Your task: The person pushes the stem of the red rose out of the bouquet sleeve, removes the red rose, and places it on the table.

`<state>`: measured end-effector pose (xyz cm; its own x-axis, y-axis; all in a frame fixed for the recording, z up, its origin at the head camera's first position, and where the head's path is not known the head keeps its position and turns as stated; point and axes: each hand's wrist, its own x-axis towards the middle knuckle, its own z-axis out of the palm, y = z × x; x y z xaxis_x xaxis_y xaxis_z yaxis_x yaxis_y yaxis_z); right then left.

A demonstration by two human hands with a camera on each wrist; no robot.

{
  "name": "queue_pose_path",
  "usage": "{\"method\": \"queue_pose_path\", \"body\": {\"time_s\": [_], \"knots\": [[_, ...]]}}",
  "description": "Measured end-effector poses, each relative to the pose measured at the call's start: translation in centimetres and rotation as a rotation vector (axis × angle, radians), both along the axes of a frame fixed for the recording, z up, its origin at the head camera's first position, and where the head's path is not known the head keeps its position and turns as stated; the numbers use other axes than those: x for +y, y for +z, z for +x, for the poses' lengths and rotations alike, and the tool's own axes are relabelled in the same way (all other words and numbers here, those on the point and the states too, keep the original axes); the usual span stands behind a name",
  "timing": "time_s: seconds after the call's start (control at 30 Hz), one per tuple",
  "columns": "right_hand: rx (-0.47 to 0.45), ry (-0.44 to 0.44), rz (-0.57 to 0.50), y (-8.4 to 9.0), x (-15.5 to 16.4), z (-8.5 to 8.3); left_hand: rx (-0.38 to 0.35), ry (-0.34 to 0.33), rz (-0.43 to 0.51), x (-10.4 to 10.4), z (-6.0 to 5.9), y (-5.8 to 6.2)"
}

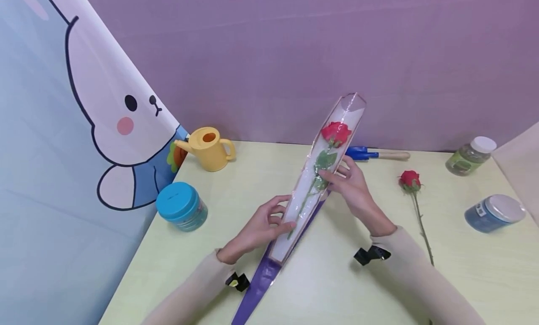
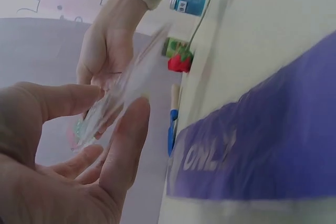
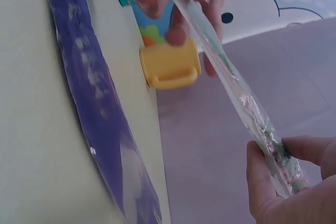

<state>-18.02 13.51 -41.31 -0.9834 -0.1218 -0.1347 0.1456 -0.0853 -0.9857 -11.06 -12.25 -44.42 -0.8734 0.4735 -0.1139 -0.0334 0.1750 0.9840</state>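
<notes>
A red artificial-looking rose (image 1: 337, 133) with a green stem lies inside a long clear-fronted sleeve (image 1: 300, 203) with a white backing. The sleeve is tilted, raised above the table. My left hand (image 1: 258, 229) holds its lower part by the edges, thumb in front. Higher up, my right hand (image 1: 353, 189) pinches the right edge beside the leaves; the right wrist view shows thumb and finger on opposite faces. Beneath the sleeve a purple wrapper (image 1: 258, 287) with pale lettering lies on the table. A second rose (image 1: 410, 180), unwrapped, lies to the right of the right hand.
On the left stand a yellow watering can (image 1: 210, 154) and a blue-lidded jar (image 1: 181, 207). A blue trowel (image 1: 370, 154) with a wooden handle lies at the back edge. Towards the right are a white-capped green jar (image 1: 467, 158) and a blue jar (image 1: 488, 216).
</notes>
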Motion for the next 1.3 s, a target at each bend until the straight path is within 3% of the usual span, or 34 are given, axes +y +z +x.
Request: {"method": "queue_pose_path", "body": {"time_s": [0.17, 0.43, 0.6, 1.1, 1.3], "knots": [[0.020, -0.038, -0.026, 0.3, 1.2, 0.0, 0.014, 0.004, -0.003, 0.5, 0.4, -0.4], [0.036, -0.044, -0.002, 0.5, 2.2, 0.5, -0.054, 0.039, 0.040, 1.4, 0.7, -0.7], [0.049, -0.052, 0.003, 0.5, 2.5, 1.0, -0.071, 0.026, 0.037, 1.4, 1.0, -0.8], [0.049, -0.117, -0.051, 0.9, 3.6, 1.1, -0.004, -0.024, 0.028, 1.3, 1.5, -1.7], [0.045, -0.104, -0.091, 0.5, 3.5, 0.9, 0.035, 0.004, 0.038, 1.6, 1.5, -2.3]]}}
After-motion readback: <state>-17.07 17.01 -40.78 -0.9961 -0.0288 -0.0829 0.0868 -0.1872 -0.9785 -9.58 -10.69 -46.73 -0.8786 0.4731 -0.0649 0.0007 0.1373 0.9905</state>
